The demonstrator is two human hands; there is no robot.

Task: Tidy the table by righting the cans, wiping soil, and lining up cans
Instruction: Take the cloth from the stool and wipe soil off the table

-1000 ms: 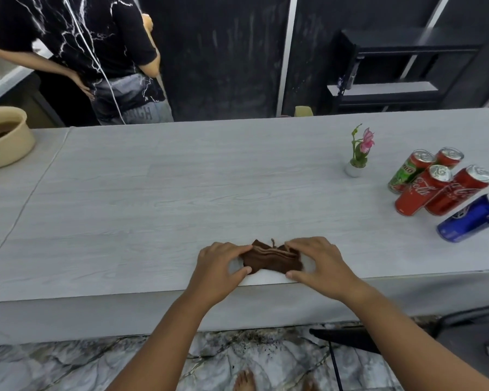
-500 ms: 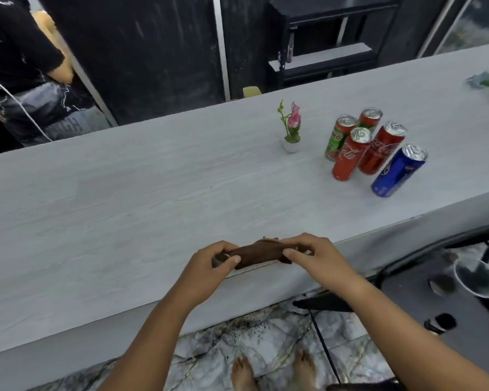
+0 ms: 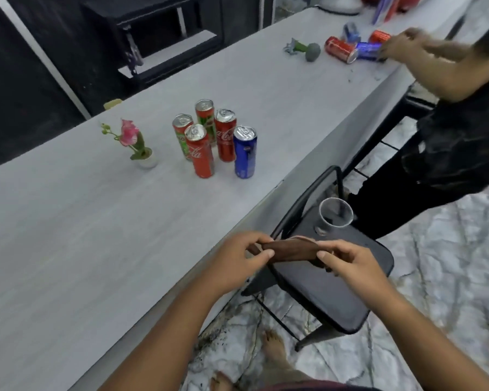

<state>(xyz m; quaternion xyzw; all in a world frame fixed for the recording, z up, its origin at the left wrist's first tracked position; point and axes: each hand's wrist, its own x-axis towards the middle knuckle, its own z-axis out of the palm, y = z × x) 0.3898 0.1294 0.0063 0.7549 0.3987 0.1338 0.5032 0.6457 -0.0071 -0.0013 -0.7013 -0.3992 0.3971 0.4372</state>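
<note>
A folded brown cloth (image 3: 290,250) hangs in the air past the table's front edge, above a black chair. My left hand (image 3: 239,259) pinches its left end and my right hand (image 3: 347,262) pinches its right end. Several cans stand upright in a cluster on the grey table (image 3: 82,235): a blue can (image 3: 245,151), two red cola cans (image 3: 200,154) (image 3: 225,135) and two green-and-red cans (image 3: 182,134) (image 3: 205,117).
A small white pot with a pink flower (image 3: 141,149) stands left of the cans. A black chair (image 3: 325,280) with a clear plastic cup (image 3: 335,217) is at the table's edge. At the far right another person (image 3: 446,122) handles toppled cans (image 3: 340,49) by a tipped plant (image 3: 304,49).
Both hands lifted the cloth off the table's front edge and carried it right, over the chair. The view turned right, bringing the other person and far cans in.
</note>
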